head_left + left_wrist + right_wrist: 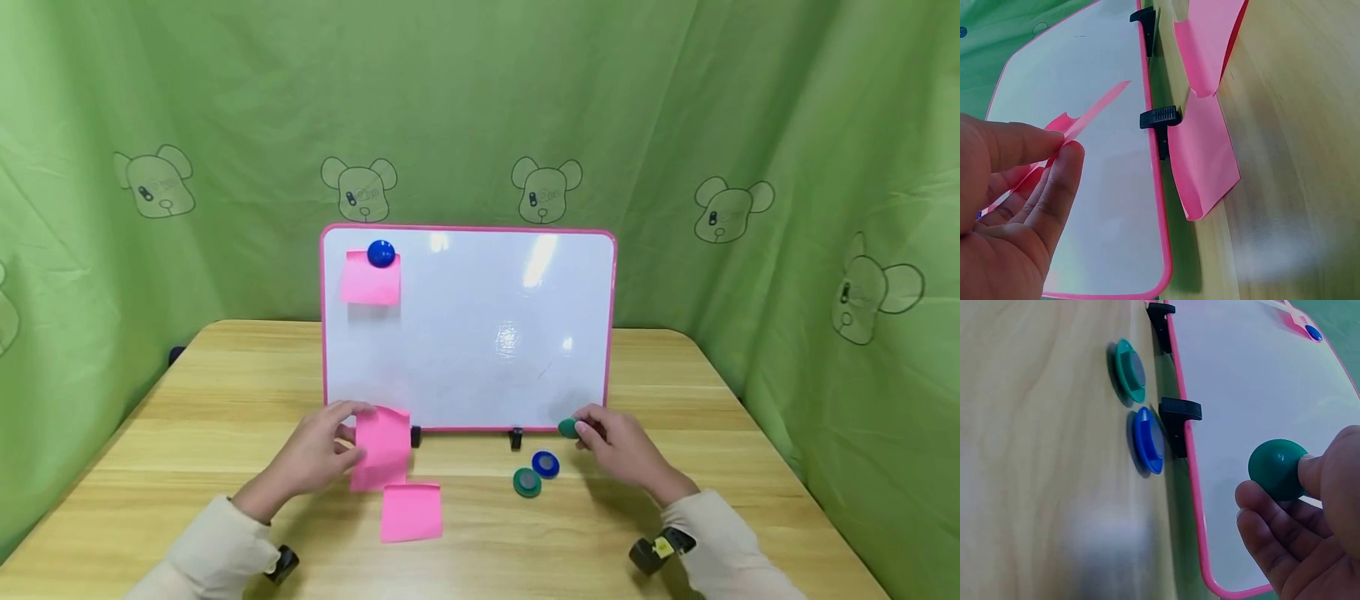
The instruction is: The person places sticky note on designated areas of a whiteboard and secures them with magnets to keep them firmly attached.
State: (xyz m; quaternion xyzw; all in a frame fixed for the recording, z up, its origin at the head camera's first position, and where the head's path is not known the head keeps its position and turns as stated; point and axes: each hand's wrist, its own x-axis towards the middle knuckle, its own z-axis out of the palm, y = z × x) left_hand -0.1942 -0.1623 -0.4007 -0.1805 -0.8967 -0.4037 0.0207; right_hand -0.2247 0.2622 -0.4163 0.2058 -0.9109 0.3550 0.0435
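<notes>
My left hand [311,450] pinches a pink sticky note [1094,112] between thumb and fingers, just in front of the whiteboard's lower left. Two more pink sticky notes [412,512] lie on the table below it; the held one partly overlaps one of them in the head view. Near the board's lower right corner, my right hand [622,446] pinches a round green magnet [1277,469] by its edge. The pink-framed whiteboard [465,350] stands upright on black feet [516,437]. At its upper left, a blue magnet [381,253] holds a pink sticky note [371,287].
A second green magnet [527,482] and a blue magnet [546,464] lie on the wooden table [247,375], grey magnet faces up, left of my right hand. Green curtains [465,100] printed with bear heads surround the table behind and on both sides.
</notes>
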